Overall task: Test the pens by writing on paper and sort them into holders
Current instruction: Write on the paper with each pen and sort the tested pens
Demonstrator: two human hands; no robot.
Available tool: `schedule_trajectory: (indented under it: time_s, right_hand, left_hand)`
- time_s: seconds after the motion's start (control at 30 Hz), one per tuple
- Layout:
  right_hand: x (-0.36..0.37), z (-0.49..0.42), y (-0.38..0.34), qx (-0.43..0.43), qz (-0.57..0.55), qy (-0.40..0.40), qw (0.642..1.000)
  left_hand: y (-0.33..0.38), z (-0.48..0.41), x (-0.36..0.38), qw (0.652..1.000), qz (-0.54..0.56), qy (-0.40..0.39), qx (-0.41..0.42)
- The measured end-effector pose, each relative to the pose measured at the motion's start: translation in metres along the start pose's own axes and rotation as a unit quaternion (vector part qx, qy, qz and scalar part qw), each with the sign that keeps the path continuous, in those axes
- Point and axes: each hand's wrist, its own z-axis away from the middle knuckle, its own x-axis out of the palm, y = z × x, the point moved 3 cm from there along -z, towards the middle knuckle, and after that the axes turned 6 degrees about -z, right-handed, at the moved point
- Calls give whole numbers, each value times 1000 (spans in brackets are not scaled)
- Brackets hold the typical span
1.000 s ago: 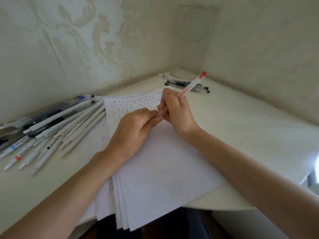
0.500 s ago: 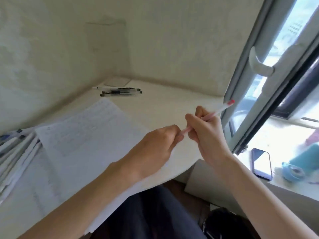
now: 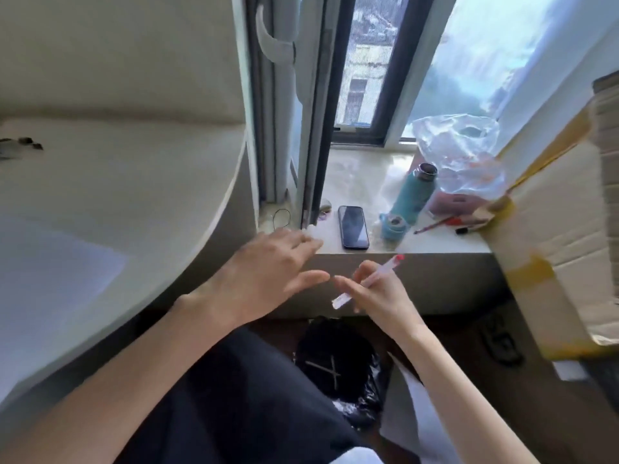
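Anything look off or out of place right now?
The red-capped white pen held by the right hand is away from the white desk, near the black-bagged floor bin; no holder is in view. On the stone sill, the teal bottle stands uncapped, its teal lid beside it.

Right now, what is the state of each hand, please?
Left hand: open, holding nothing.
Right hand: holds the red-tipped pen.

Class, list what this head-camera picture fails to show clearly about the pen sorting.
1. Paper, head view: writing lost to blur.
2. Spare pens, head view: blurred, cut off by left edge.
3. Held pen, head view: tip blurred, near right hand.
4. Holders: none in view.
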Motion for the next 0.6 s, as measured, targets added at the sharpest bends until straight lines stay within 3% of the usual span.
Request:
schedule_trajectory:
  time_s: [0.07, 0.17, 0.37, 0.47, 0.6]
  right_hand:
    - [0, -5, 35, 88, 120, -47, 988]
    - [-1, -14, 52, 103, 188, -55, 975]
    - [17, -28, -61, -106, 32, -32, 993]
    - [63, -39, -131, -199, 0, -93, 976]
    - [150, -61, -194, -265, 50, -185, 945]
  left_hand:
    - [-11, 2, -2, 1000, 6, 7, -19]
    - [-26, 14, -1, 1000, 4, -9, -26]
    - [-61, 56, -26, 996, 7, 16, -91]
    - [-91, 93, -42, 989, -7, 16, -145]
    - [-132, 158, -60, 973, -13, 35, -229]
